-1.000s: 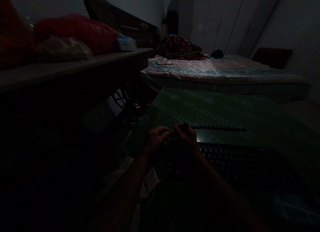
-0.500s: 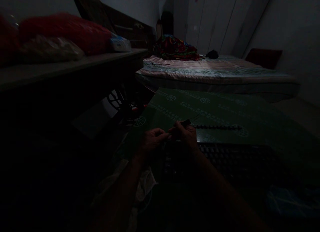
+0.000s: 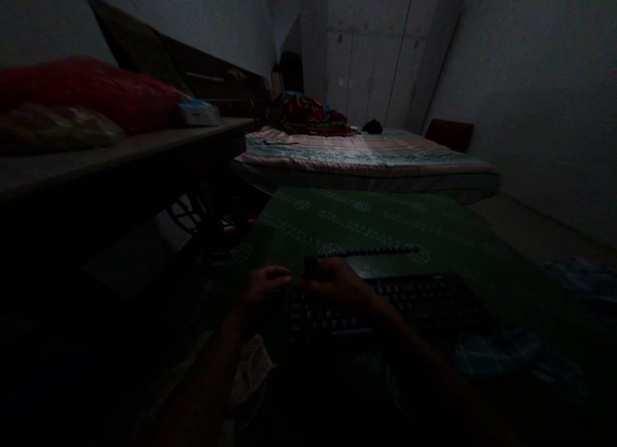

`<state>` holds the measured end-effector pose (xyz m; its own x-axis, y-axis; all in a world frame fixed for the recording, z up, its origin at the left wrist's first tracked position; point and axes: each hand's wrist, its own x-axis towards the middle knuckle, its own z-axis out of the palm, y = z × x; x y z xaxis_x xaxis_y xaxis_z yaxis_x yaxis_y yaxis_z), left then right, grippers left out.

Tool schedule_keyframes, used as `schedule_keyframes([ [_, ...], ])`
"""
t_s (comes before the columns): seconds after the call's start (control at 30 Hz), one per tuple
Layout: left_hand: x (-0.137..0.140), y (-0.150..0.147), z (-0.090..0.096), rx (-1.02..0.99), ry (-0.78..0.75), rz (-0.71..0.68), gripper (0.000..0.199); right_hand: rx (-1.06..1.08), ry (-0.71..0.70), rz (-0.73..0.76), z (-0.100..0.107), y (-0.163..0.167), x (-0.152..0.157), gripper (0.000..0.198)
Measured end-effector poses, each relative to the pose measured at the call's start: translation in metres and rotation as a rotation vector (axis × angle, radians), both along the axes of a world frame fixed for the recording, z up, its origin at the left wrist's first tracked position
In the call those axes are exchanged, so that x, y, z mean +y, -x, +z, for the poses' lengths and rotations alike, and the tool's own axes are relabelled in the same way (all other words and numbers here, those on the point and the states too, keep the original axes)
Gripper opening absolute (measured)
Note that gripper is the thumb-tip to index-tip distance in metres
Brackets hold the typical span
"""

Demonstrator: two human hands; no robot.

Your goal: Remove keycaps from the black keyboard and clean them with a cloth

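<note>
My right hand (image 3: pixel 332 280) is closed around a small dark tool with thin wires rising from its top, which looks like a wire keycap puller (image 3: pixel 310 264). It is over the left part of a black keyboard (image 3: pixel 424 299). Just left of the keyboard is my left hand (image 3: pixel 265 285), its fingers loosely bent and slightly apart from the thumb, with nothing visible in them. Behind the keyboard, a row of small dark pieces, seemingly keycaps (image 3: pixel 376 251), lies on the green table (image 3: pixel 328 219). Dim light hides finer detail.
A pale crumpled cloth (image 3: pixel 253 370) lies near my left forearm, and a blue checked cloth (image 3: pixel 499 354) at the right. A bench (image 3: pixel 193 142) with a red bag (image 3: pixel 96 90) stands on the left. Beyond the table is a bed (image 3: pixel 376 155).
My hands have moved apart. My right hand has turned the tool so that its wires point upward. The camera view has shifted to the right and up.
</note>
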<state>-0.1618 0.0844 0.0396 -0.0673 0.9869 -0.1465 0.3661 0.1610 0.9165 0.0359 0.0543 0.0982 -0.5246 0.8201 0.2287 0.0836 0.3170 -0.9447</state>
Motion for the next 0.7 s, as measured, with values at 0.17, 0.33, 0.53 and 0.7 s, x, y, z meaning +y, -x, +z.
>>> schedule_keyframes([
  [0.17, 0.007, 0.001, 0.000, 0.082, 0.029, 0.024, 0.037, -0.360, -0.013, 0.025, 0.009, -0.081, -0.038, 0.021],
  [0.33, 0.006, -0.004, 0.006, 0.132, 0.043, 0.000, 0.036, -0.531, 0.177, -0.228, 0.007, -0.195, -0.064, 0.020],
  [0.53, 0.006, -0.006, 0.006, 0.138, 0.037, -0.002, 0.038, -0.713, 0.412, -0.563, -0.025, -0.322, -0.076, 0.037],
  [0.7, 0.006, -0.008, 0.004, 0.147, -0.001, 0.001, 0.041, -0.756, 0.456, -0.642, -0.067, -0.373, -0.088, 0.041],
])
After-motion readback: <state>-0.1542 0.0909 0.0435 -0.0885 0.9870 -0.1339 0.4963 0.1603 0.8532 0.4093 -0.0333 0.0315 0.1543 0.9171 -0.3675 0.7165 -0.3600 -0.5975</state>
